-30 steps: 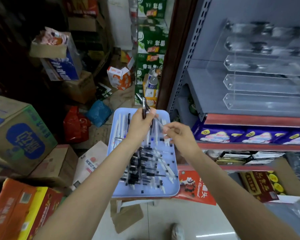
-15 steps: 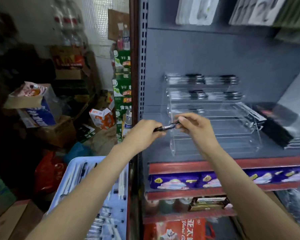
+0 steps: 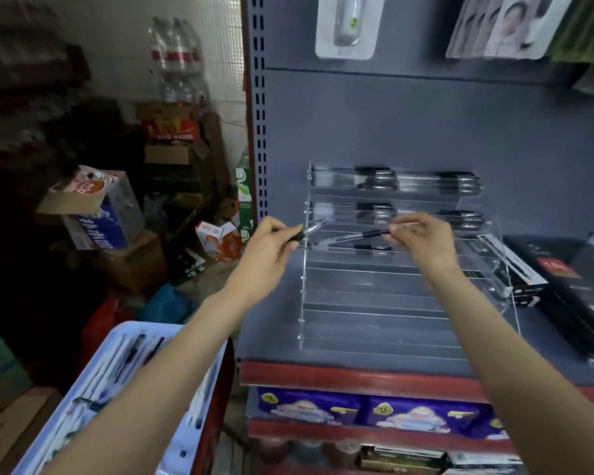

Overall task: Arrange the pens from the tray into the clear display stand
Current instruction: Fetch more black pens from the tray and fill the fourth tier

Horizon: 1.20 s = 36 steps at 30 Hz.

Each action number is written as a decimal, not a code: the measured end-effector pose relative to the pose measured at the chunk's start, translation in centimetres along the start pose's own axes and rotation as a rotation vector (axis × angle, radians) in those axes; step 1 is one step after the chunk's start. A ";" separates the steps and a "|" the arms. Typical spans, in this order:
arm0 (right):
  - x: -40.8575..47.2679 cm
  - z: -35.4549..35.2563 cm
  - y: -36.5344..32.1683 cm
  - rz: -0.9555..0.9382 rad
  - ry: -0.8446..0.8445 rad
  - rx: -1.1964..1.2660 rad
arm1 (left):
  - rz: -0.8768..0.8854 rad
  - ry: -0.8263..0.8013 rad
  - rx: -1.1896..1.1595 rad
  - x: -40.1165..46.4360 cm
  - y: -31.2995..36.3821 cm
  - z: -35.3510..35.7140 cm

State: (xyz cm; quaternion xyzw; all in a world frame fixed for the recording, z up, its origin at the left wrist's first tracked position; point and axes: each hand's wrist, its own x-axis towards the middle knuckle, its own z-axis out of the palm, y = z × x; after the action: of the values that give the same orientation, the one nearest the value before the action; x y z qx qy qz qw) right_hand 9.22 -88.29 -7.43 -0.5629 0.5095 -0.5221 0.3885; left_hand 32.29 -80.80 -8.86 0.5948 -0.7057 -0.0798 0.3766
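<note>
- The left hand (image 3: 271, 246), at the centre of the frame, curls its fingers round a dark-gripped pen (image 3: 307, 232); the pen's clear end pokes out up and to the right, just at the left edge of the clear display stand (image 3: 384, 303).
- The right hand (image 3: 422, 243) pinches a second pen (image 3: 360, 235) by its right end between thumb and fingertips; the barrel runs out leftward, held above the stand's third tier.
- One pen (image 3: 360, 249) lies in that third tier, just below the pinched one.
- Half a second ago both hands met on a single pen in front of the stand; now they are apart, each holding its own pen.
- Count: two pens in hand, one in the third tier, blurred bundles in the top two tiers, too smeared to count.
- The blue tray (image 3: 124, 334), lower left of the frame, holds many more pens, partly hidden behind the left forearm.
</note>
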 end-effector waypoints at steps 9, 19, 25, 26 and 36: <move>1.4 0.2 0.6 -0.214 -0.113 -0.622 | -0.033 0.093 -0.071 0.8 0.3 0.2; 1.4 0.0 0.4 -0.187 -0.174 -0.702 | 0.010 0.056 -0.076 1.3 1.4 1.1; 1.0 -0.3 0.0 -0.166 -0.281 -0.753 | 0.017 0.044 -0.072 1.6 2.1 1.3; 0.8 -0.3 -0.1 -0.196 -0.256 -0.712 | 0.016 0.046 -0.080 1.6 2.1 1.4; -1.0 -0.7 -0.7 -0.159 -0.292 -0.067 | 0.045 0.054 -0.023 2.1 3.8 2.2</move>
State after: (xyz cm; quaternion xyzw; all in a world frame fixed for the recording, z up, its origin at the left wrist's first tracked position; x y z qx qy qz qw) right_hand 8.72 -87.14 -6.78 -0.6840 0.4186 -0.4466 0.3967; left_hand 27.97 -82.34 -7.35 0.5763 -0.7074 -0.0634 0.4042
